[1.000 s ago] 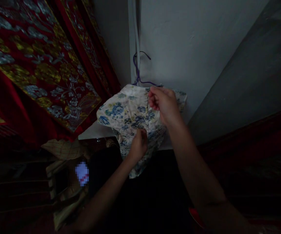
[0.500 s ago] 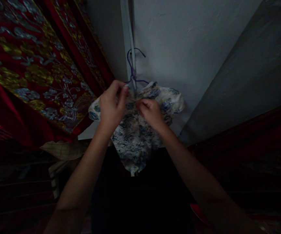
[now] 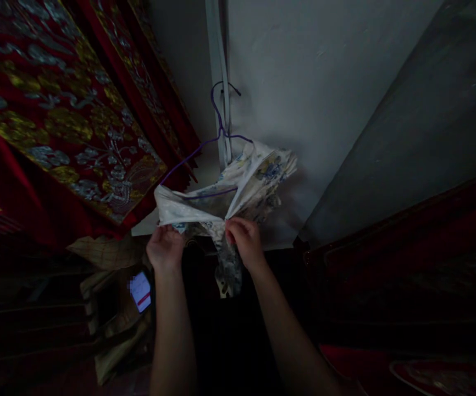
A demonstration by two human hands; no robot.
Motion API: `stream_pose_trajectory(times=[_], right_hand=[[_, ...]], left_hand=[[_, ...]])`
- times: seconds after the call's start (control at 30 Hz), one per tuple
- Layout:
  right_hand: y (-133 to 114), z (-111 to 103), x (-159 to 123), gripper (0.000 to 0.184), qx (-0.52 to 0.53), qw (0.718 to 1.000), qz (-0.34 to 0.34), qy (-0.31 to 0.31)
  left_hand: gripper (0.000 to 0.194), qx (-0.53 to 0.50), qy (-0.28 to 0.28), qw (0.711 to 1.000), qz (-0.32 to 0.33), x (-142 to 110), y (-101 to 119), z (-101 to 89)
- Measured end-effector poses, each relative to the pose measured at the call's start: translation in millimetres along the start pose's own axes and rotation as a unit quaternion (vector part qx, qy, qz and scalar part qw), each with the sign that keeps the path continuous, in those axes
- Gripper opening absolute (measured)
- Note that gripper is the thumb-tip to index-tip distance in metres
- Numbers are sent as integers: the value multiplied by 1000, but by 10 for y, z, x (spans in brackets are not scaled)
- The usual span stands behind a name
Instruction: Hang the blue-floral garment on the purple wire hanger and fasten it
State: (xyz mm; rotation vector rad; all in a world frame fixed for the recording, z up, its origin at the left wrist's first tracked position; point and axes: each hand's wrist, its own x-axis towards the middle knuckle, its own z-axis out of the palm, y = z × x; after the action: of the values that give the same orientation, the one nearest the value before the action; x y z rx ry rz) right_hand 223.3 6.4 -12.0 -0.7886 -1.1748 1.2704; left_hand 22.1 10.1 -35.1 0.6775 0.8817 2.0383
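A white blouse with a blue floral print (image 3: 269, 170) hangs on a purple wire hanger (image 3: 205, 143) in front of the wall. Its neckline is pulled wide, and the hanger's lower bar shows through the opening. My right hand (image 3: 246, 242) pinches the front edge of the neckline near its middle. At the blouse's left side, my left hand (image 3: 166, 247) has its fingers curled up against the garment's lower edge, closed on the fabric. The hanger's hook sits at a pale strap (image 3: 223, 66) that runs down the wall.
Red cloth with gold and silver embroidery (image 3: 68, 121) hangs at the left. Below it, a lit phone (image 3: 140, 291) lies near a wooden chair (image 3: 93, 297). The grey wall (image 3: 304, 82) stands ahead, and more red fabric (image 3: 448, 231) is at the right.
Both hands have moved down from near the hanger, drawing the neckline forward and open. The hanger's left arm and lower bar now show. The phone has come into view.
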Motion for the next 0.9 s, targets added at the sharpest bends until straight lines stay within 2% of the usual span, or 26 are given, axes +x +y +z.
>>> stream_pose_trajectory(times=[0.07, 0.13, 0.27, 0.33, 0.4, 0.47, 0.53, 0.6, 0.63, 0.77, 0.83, 0.9], right_hand=[[102, -27, -104, 32, 11, 999, 9, 29], [169, -83, -183, 32, 17, 998, 15, 57], [199, -214, -245, 32, 2, 997, 21, 77], [201, -293, -230, 34, -16, 997, 47, 58], [219, -395, -192, 34, -45, 994, 96, 17], [248, -507, -146, 37, -81, 989, 123, 6], [272, -587, -114, 44, -105, 988, 92, 67], [275, -595, -111, 55, -97, 987, 53, 121], [266, -568, -121, 61, -79, 989, 49, 114], [181, -355, -230, 78, 21, 996, 84, -31], [115, -279, -310, 78, 44, 993, 83, -69], [26, -261, -387, 69, 26, 986, 85, -138]], left_hand=[[15, -36, 42, 998, -36, -224, -236, -35], [13, -12, 71, 996, -48, -417, -423, -16], [19, 108, 32, 991, -69, -630, -591, 94], [22, 126, 41, 989, -66, -667, -557, 171], [26, 89, 53, 994, -47, -697, -454, 268], [30, 31, 18, 999, -40, -749, -318, 380], [32, -13, -50, 998, -47, -834, -195, 491], [33, -10, -112, 992, -56, -941, -121, 587], [33, 3, -135, 989, -55, -994, -102, 628], [28, 131, -231, 964, -14, -1101, -55, 742], [26, 206, -279, 938, 16, -1047, -17, 761], [26, 234, -302, 923, 35, -929, 12, 735]])
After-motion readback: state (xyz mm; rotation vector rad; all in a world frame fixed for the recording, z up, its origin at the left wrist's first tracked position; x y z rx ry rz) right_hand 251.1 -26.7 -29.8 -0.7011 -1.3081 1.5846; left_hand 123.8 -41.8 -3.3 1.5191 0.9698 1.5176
